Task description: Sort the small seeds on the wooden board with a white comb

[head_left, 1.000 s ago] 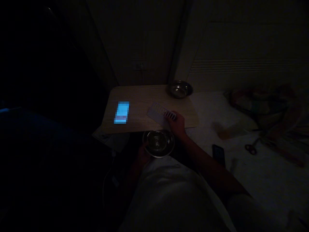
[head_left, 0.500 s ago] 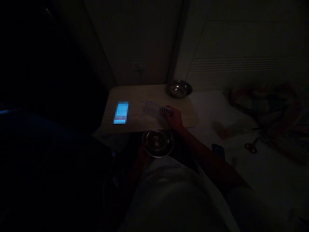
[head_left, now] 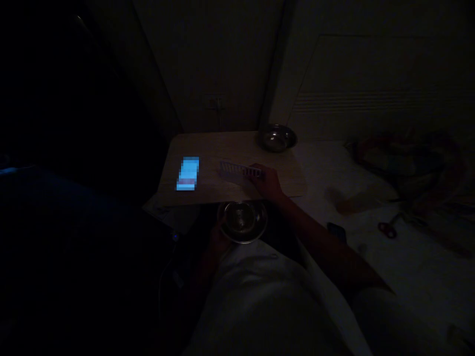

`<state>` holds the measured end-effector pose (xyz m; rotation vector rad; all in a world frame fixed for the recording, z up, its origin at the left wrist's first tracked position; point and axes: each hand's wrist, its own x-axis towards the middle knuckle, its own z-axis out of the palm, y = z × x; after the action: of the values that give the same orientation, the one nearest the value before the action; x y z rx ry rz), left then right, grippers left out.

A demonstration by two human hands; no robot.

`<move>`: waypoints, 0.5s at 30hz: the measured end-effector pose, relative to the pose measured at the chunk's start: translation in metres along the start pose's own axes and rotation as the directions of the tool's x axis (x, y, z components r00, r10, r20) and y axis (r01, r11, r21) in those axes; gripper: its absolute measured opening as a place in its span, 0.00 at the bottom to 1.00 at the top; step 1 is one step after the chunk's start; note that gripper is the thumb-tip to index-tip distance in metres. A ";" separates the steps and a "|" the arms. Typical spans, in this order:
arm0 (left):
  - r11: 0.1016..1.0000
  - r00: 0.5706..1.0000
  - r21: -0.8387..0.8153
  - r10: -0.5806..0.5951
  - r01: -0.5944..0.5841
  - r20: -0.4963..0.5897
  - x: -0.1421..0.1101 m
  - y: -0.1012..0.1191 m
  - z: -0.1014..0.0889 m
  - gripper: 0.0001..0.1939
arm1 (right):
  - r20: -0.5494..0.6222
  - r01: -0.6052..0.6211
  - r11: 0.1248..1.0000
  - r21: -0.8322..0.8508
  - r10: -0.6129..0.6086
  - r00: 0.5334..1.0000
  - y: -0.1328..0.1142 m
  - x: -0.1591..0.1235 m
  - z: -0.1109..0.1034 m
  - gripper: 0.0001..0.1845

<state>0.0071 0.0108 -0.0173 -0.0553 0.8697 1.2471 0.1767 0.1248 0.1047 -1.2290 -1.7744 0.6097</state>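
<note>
The scene is very dark. My right hand (head_left: 267,182) reaches over the small wooden table (head_left: 208,143), closed around the right end of a pale slotted tray (head_left: 233,170), perhaps plastic. A row of openings runs along the tray, and its exact kind cannot be made out. In front of the table's near edge, a round metal bowl (head_left: 243,237) sits close to my lap. My left hand (head_left: 220,236) grips the bowl by its left rim, with its fingers partly lost in shadow. Whether anything lies inside the bowl is too dark to tell.
A lit phone (head_left: 188,173) lies on the table's left side. Another metal bowl (head_left: 278,138) stands at the back right corner. On the pale surface to the right are red-handled scissors (head_left: 387,229), a dark phone-like object (head_left: 336,232) and a dim heap (head_left: 404,158). A wall socket (head_left: 215,102) is behind.
The slotted tray's left end has dropped a little, so it lies more level in my right hand. My left hand stays on the bowl. The whole view has shifted slightly.
</note>
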 end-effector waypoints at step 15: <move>0.988 0.993 -0.118 0.110 -0.104 0.045 -0.005 0.006 0.004 0.14 | 0.109 0.044 0.999 0.018 -0.045 0.993 -0.003 -0.006 -0.007 0.09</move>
<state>0.0038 0.0105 -0.0090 -0.0700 0.7635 1.3933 0.1817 0.1179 0.1081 -1.1614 -1.8789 0.6750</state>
